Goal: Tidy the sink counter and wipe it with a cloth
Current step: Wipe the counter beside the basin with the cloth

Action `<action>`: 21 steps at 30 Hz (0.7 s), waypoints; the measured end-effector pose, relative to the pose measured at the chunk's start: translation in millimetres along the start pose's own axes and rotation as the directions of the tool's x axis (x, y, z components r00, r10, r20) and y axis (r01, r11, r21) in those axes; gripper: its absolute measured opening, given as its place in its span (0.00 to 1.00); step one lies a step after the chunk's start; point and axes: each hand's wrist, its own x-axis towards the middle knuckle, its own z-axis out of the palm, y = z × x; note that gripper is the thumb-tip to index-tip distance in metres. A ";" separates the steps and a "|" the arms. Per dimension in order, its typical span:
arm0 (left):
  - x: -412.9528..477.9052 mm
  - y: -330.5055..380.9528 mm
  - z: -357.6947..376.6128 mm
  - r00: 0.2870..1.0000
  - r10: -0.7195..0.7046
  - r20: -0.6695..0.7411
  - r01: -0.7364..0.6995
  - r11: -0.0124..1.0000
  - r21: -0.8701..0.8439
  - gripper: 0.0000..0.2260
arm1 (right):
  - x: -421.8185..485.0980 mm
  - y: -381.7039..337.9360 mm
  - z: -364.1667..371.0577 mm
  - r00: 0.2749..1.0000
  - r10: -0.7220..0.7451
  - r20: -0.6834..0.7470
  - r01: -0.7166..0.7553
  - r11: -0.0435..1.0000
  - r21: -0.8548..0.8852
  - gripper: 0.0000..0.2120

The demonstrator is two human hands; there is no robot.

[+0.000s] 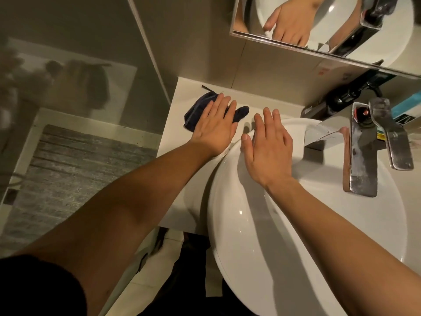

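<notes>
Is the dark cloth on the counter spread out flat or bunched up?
Bunched up. The dark cloth lies crumpled in folds on the counter under the flat left hand, with an end sticking out past the fingertips.

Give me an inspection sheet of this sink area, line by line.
Surface: white counter, bare around the cloth.
Job's things: dark blue cloth flat on the counter, left of the white basin.
Clutter: dark pump bottle and teal box behind the chrome tap.
Hands: left hand flat on the cloth; right hand flat on the basin rim.
Cables: nothing seen.
Surroundings: mirror above, grey mat on the floor.
</notes>
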 end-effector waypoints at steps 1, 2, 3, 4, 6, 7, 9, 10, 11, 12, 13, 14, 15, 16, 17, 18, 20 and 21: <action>4.8 0.4 -1.1 1.000 0.010 -0.019 -0.010 1.000 -0.008 0.26 | 0.2 -0.1 0.0 1.000 0.001 0.002 -0.001 1.000 -0.004 0.32; 9.5 0.4 -1.8 0.998 0.025 -0.050 -0.025 1.000 -0.003 0.26 | 0.3 0.0 0.2 1.000 0.001 0.004 -0.001 1.000 -0.008 0.32; 14.3 0.3 -2.5 0.996 0.042 -0.080 -0.041 0.999 0.010 0.25 | 0.3 0.0 0.3 1.000 -0.001 0.006 0.001 1.000 -0.012 0.32; 19.9 -0.8 -3.7 0.993 0.057 -0.100 -0.055 0.998 0.021 0.24 | 0.3 0.3 0.2 1.000 -0.004 0.007 0.004 1.000 -0.012 0.32; 31.8 -3.6 -7.5 0.991 0.061 -0.122 -0.060 0.998 0.005 0.21 | -0.1 0.9 -0.5 1.000 -0.008 0.008 0.008 1.000 -0.005 0.32; 37.6 -5.4 -10.1 0.991 0.040 -0.126 -0.043 0.999 -0.017 0.18 | -0.4 1.2 -0.8 1.000 -0.010 0.008 0.010 1.000 -0.002 0.32; 46.3 -9.6 -16.4 0.992 -0.031 -0.119 0.021 0.996 -0.082 0.16 | -0.3 1.7 -1.1 1.000 -0.015 0.002 0.015 1.000 0.003 0.32; 47.7 -11.9 -21.4 0.992 -0.077 -0.105 0.061 0.988 -0.145 0.16 | -0.2 2.0 -1.0 1.000 -0.016 -0.001 0.016 1.000 0.005 0.31; 46.1 -14.2 -27.9 0.987 -0.131 -0.094 0.104 0.963 -0.248 0.15 | -0.3 2.2 -1.1 1.000 -0.016 -0.002 0.016 1.000 0.009 0.31; 42.1 -16.9 -35.6 0.977 -0.193 -0.085 0.148 0.914 -0.378 0.15 | -0.5 2.4 -0.8 1.000 -0.017 -0.004 0.017 1.000 0.013 0.31; 35.4 -19.9 -44.1 0.965 -0.250 -0.080 0.176 0.843 -0.509 0.15 | -0.6 2.5 -0.5 1.000 -0.018 -0.005 0.018 1.000 0.016 0.31; 25.5 -23.2 -53.4 0.953 -0.292 -0.079 0.180 0.758 -0.626 0.15 | -0.6 2.6 -0.2 1.000 -0.020 -0.006 0.020 1.000 0.020 0.31; 12.9 -27.5 -62.5 0.943 -0.323 -0.086 0.165 0.675 -0.719 0.14 | -0.6 2.6 0.2 1.000 -0.023 -0.007 0.023 0.999 0.026 0.31; -1.9 -31.8 -71.5 0.932 -0.350 -0.094 0.145 0.597 -0.789 0.14 | -0.7 2.7 0.5 1.000 -0.025 -0.009 0.025 0.999 0.032 0.31; -17.6 -35.8 -80.0 0.921 -0.377 -0.098 0.131 0.536 -0.834 0.13 | -0.8 2.8 0.7 1.000 -0.025 -0.011 0.026 0.999 0.037 0.31; -34.2 -39.4 -87.6 0.911 -0.399 -0.103 0.122 0.500 -0.857 0.14 | -0.9 3.0 0.9 1.000 -0.026 -0.015 0.026 0.999 0.039 0.31; -68.2 -44.4 -100.3 0.896 -0.429 -0.118 0.110 0.470 -0.876 0.15 | -0.9 3.5 1.4 0.999 -0.027 -0.021 0.028 0.999 0.046 0.31; -86.7 -45.8 -105.2 0.889 -0.441 -0.120 0.109 0.460 -0.881 0.14 | -1.0 3.7 1.5 0.999 -0.028 -0.025 0.029 0.998 0.051 0.31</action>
